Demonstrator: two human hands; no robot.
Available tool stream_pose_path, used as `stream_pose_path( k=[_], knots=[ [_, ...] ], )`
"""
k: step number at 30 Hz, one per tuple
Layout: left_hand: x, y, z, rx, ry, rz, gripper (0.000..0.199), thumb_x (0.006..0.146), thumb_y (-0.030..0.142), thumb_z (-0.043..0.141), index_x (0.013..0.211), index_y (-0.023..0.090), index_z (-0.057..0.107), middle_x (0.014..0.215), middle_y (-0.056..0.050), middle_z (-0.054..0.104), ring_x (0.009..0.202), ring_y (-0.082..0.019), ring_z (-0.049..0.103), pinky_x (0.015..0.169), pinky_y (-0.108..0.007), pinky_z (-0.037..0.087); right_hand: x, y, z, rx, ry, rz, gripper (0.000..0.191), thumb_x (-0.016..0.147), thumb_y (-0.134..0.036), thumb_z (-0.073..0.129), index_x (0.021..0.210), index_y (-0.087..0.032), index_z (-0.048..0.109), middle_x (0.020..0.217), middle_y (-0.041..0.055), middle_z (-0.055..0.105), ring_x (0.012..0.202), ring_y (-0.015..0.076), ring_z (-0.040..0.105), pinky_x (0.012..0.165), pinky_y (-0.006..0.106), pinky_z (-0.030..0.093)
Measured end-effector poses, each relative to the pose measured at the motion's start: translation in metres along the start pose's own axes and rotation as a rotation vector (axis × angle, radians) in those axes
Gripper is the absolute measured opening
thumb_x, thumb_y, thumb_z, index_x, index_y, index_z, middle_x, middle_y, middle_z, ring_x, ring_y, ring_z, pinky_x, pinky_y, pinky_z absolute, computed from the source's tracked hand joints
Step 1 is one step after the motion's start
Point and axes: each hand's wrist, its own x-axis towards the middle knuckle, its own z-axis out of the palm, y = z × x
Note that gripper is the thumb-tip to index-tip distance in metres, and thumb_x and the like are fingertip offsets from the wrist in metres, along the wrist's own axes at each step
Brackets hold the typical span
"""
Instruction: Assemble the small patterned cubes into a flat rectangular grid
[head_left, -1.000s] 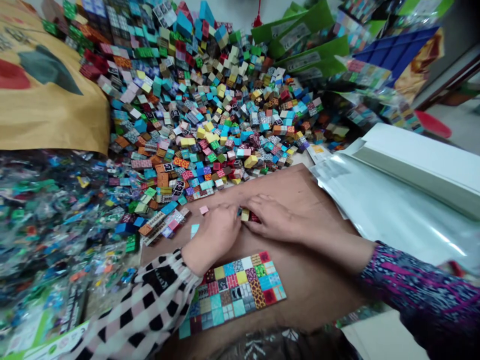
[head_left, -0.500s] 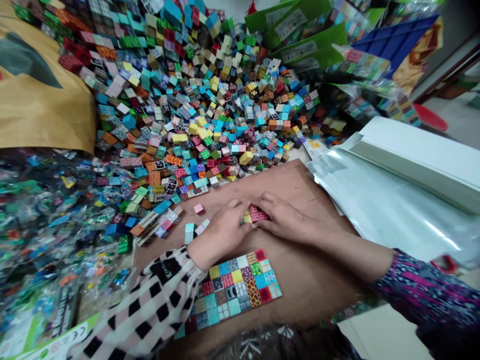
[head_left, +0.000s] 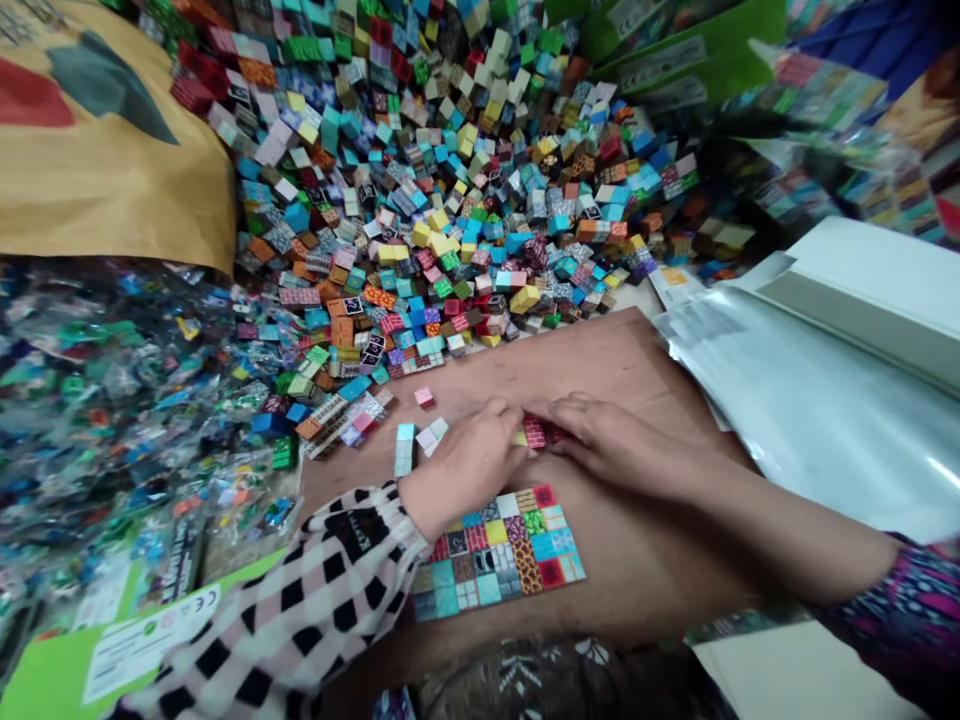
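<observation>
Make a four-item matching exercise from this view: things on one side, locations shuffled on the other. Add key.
Things
1. Red brick-patterned piece
2. Mosaic of squares
3. Tan printed bag
4. Clear plastic wrap

Locations
A. Upper left of the view
B. Partly hidden by the checked sleeve
C. Right side of the view
D. Between the hands, left and right

Pairs: 1-D, 2-B, 3-A, 4-C

The brick-patterned block [head_left: 534,433] looks like smooth plastic, the brown board [head_left: 637,550] smooth and matt. The translucent sheet [head_left: 817,400] is glossy plastic film; the checked sleeve [head_left: 300,610] is matt cloth.
</observation>
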Motion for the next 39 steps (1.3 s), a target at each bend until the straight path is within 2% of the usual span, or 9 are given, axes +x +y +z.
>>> stream_pose_path(
  k=[3,7,13,17,22,25,30,34,39],
  knots=[
    [-0.012,-0.010,-0.014,0.057,0.048,0.022,0.045,0.091,0.030,0.066,0.133,0.016,0.059,0.122,-0.014,0.065,0.110,-0.030,0.065,0.095,-0.047,0.055,-0.002,-0.003,-0.011,-0.192,-0.032,0.084,0.041,0.093,-0.019,0.059,0.133,-0.022,0.064,0.122,0.0127,0.071,0.111,0.0303,0.064,0.095,0.046,0.051],
    [-0.043,-0.035,-0.038,0.208,0.140,-0.023,0.030,0.096,0.033,0.056,0.118,0.017,0.069,0.120,-0.014,0.066,0.113,-0.032,0.064,0.098,-0.049,0.053,-0.004,-0.016,-0.021,-0.475,-0.016,0.143,0.040,0.089,-0.044,0.071,0.120,-0.020,0.069,0.121,0.0174,0.066,0.110,0.0382,0.058,0.090,0.050,0.047],
    [-0.073,-0.073,-0.036,0.188,0.060,-0.125,0.059,0.088,0.032,0.067,0.143,0.017,0.055,0.147,-0.017,0.054,0.134,-0.036,0.053,0.109,-0.053,0.048,0.023,-0.038,0.005,-0.490,-0.117,0.078,0.042,0.095,-0.040,0.065,0.131,-0.017,0.065,0.117,0.0189,0.064,0.106,0.0370,0.058,0.088,0.047,0.045],
    [-0.073,-0.073,-0.028,0.159,0.061,-0.153,0.057,0.092,0.037,0.061,0.145,0.018,0.053,0.150,-0.018,0.050,0.137,-0.036,0.051,0.109,-0.052,0.047,0.047,-0.041,0.018,-0.463,-0.164,0.051,0.032,0.100,-0.028,0.055,0.126,-0.015,0.067,0.112,0.0179,0.064,0.101,0.0324,0.060,0.086,0.042,0.047],
    [-0.067,-0.059,-0.031,0.154,0.027,-0.130,0.055,0.094,0.035,0.058,0.146,0.016,0.055,0.145,-0.020,0.052,0.134,-0.037,0.052,0.110,-0.056,0.045,0.066,-0.042,0.017,-0.431,-0.199,-0.014,0.030,0.097,-0.026,0.057,0.123,-0.014,0.069,0.117,0.0174,0.064,0.101,0.0298,0.061,0.087,0.040,0.047],
    [-0.069,-0.064,-0.033,0.124,-0.015,-0.075,0.057,0.092,0.034,0.062,0.146,0.018,0.055,0.146,-0.019,0.051,0.135,-0.037,0.052,0.112,-0.056,0.043,0.070,-0.048,0.017,-0.433,-0.220,-0.065,0.041,0.093,-0.031,0.067,0.130,-0.014,0.065,0.120,0.0177,0.063,0.104,0.0312,0.061,0.088,0.040,0.047],
    [-0.083,-0.088,-0.032,0.018,-0.031,-0.040,0.079,0.084,0.038,0.072,0.155,0.024,0.041,0.160,-0.016,0.041,0.147,-0.038,0.040,0.117,-0.057,0.039,0.068,-0.056,0.021,-0.486,-0.208,-0.047,0.052,0.094,-0.044,0.068,0.139,-0.021,0.060,0.121,0.0160,0.064,0.102,0.0311,0.063,0.083,0.038,0.045],
    [-0.088,-0.095,-0.030,-0.023,-0.026,-0.036,0.067,0.083,0.027,0.069,0.147,0.016,0.051,0.151,-0.019,0.050,0.144,-0.036,0.045,0.118,-0.055,0.038,0.068,-0.060,0.025,-0.528,-0.173,-0.072,0.055,0.096,-0.053,0.063,0.142,-0.024,0.059,0.121,0.0154,0.065,0.105,0.0315,0.063,0.084,0.038,0.045],
    [-0.089,-0.094,-0.025,-0.053,0.040,-0.073,0.067,0.081,0.029,0.071,0.145,0.019,0.055,0.149,-0.017,0.052,0.140,-0.038,0.049,0.115,-0.058,0.042,0.068,-0.065,0.027,-0.558,-0.185,-0.026,0.055,0.097,-0.056,0.058,0.143,-0.026,0.059,0.122,0.0154,0.067,0.109,0.0334,0.062,0.086,0.040,0.045]
  ],
)
